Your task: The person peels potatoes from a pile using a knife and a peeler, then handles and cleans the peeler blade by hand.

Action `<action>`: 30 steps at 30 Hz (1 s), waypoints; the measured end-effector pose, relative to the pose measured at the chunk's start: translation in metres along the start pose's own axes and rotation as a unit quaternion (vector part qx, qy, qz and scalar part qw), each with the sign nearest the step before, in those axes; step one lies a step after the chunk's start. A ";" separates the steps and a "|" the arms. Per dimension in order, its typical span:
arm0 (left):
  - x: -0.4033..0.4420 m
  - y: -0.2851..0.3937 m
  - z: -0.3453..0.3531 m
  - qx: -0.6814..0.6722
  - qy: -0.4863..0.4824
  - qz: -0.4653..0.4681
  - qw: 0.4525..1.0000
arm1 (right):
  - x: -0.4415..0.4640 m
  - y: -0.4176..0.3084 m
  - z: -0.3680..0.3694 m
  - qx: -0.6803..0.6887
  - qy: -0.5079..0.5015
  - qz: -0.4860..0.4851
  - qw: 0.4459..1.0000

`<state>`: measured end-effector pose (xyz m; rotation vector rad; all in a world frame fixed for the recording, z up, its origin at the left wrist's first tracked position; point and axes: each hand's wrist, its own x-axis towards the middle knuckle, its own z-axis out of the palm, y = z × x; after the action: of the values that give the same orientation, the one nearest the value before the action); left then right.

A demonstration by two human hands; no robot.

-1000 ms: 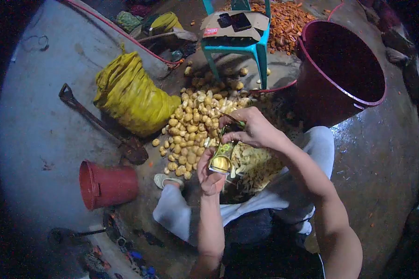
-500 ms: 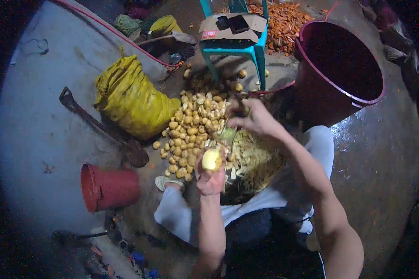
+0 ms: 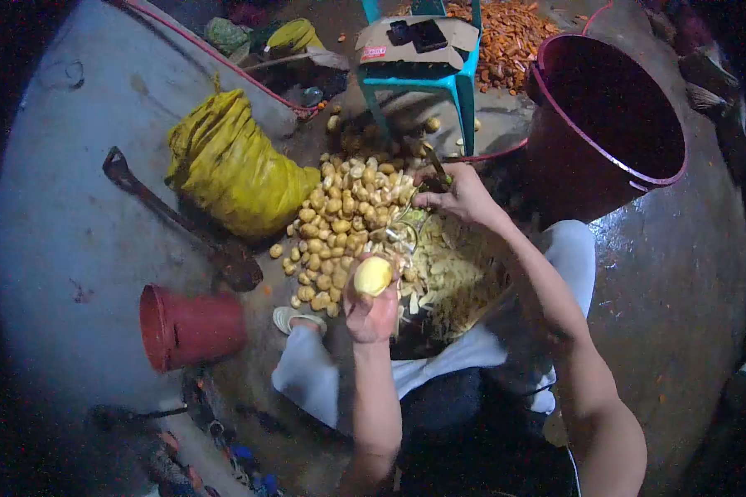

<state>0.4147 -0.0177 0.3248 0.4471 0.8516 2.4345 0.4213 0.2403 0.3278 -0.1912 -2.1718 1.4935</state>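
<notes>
My left hand (image 3: 371, 315) is closed round a peeled, pale yellow potato (image 3: 373, 277), held up over the edge of the heap. Above and to the right, my right hand (image 3: 464, 196) grips a slim dark tool with a bit of green (image 3: 438, 163); its exact kind is hard to make out. Below that hand lies a pile of pale peelings (image 3: 452, 269), with thin curled strips at its left side. Unpeeled potatoes (image 3: 327, 236) are heaped on the floor left of the peelings.
A yellow sack (image 3: 236, 170) and a shovel (image 3: 170, 215) lie to the left, above a red bucket (image 3: 199, 327). A teal chair (image 3: 464, 91) bears cardboard (image 3: 381, 54) and dark phone-like devices. A large maroon tub (image 3: 555, 157) stands right, near chopped orange pieces (image 3: 510, 37).
My right hand was blurred by motion and is now steadier, with the tool showing above it. My left hand has tilted the potato slightly and raised it a little.
</notes>
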 end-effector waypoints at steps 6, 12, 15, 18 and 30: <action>-0.012 -0.005 -0.010 0.108 0.016 0.023 0.994 | -0.008 -0.035 0.002 0.001 -0.051 -0.047 0.998; 0.000 -0.007 0.004 0.011 0.016 0.013 1.000 | -0.017 -0.068 0.002 0.012 -0.062 -0.102 0.993; -0.007 -0.003 -0.001 0.038 0.018 0.016 0.999 | -0.002 -0.038 -0.010 -0.024 -0.041 0.077 0.996; -0.002 -0.005 -0.012 -0.061 0.016 -0.035 0.997 | -0.011 -0.054 -0.004 0.005 -0.013 -0.040 0.999; -0.009 -0.001 0.007 0.012 0.067 -0.016 0.998 | -0.006 -0.035 -0.003 -0.040 -0.010 -0.049 0.998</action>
<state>0.4252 -0.0187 0.3280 0.2778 0.9367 2.4495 0.4333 0.2267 0.3589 -0.0957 -2.2256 1.3627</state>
